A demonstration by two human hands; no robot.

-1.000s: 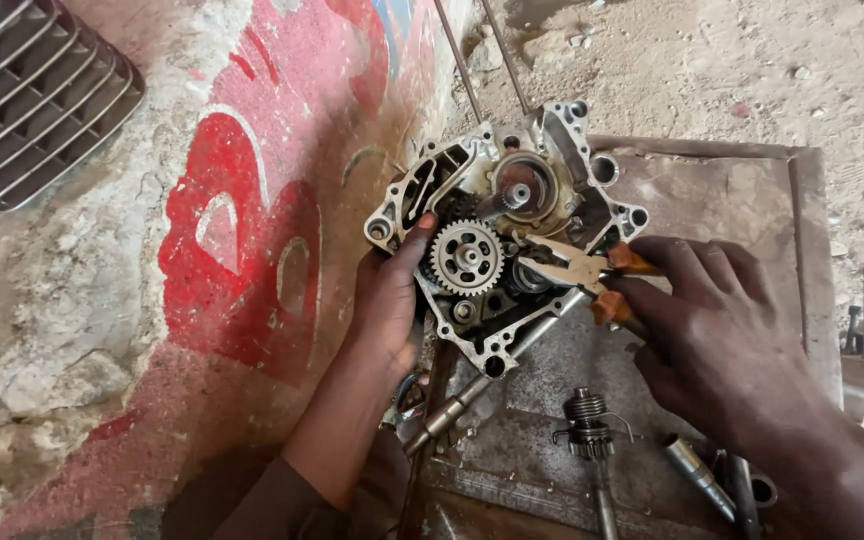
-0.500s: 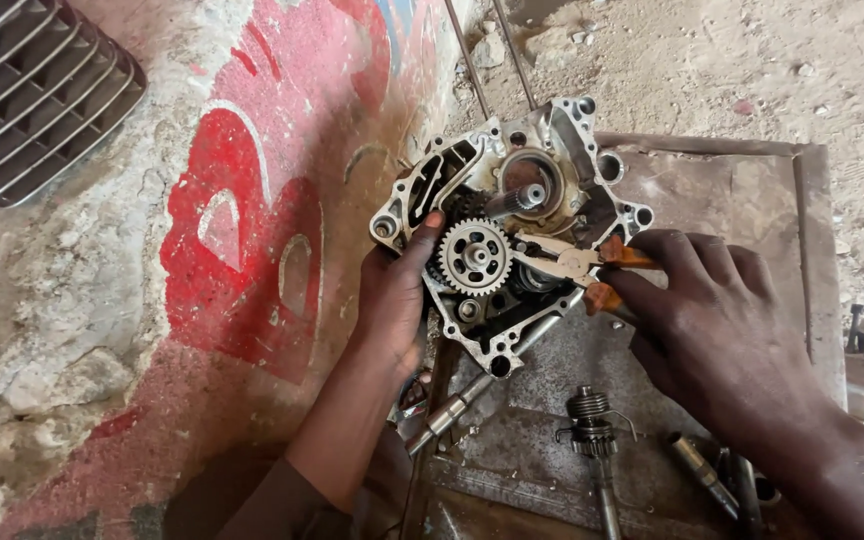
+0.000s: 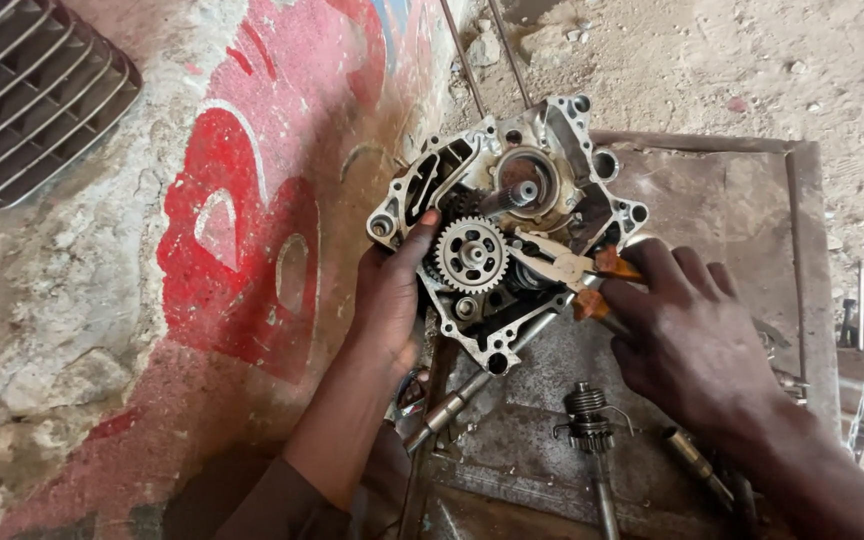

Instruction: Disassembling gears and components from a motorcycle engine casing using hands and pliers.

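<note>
Centrally, engine crankcase half sits tilted on a rusty metal tray, its left edge up against the painted concrete wall. Open side faces the camera: toothed gear at mid-case, round shaft boss above it, bolt lugs around the rim.

Left hand grips the case's left edge from below. Thumb hooked over the rim just beside the gear, remaining fingers wrapped behind the casting, so closed on it.

Right hand holds pliers with orange handles. Fingers curled tight around the handles, knuckles up. Plier nose points left into the case, just right of the gear; jaws look nearly closed, cannot tell whether they pinch anything.

Below the case: a steel shaft lying diagonal from the case's lower corner toward the left forearm, and a kick-type shaft with coil spring standing out on the tray, near the right wrist. Another short rod lies just right of it, partly under the right forearm.

Two thin metal rods run up from behind the case across sandy ground. Finned cylinder part at top left, well apart from the case. More tools at the right edge, too small to identify.
</note>
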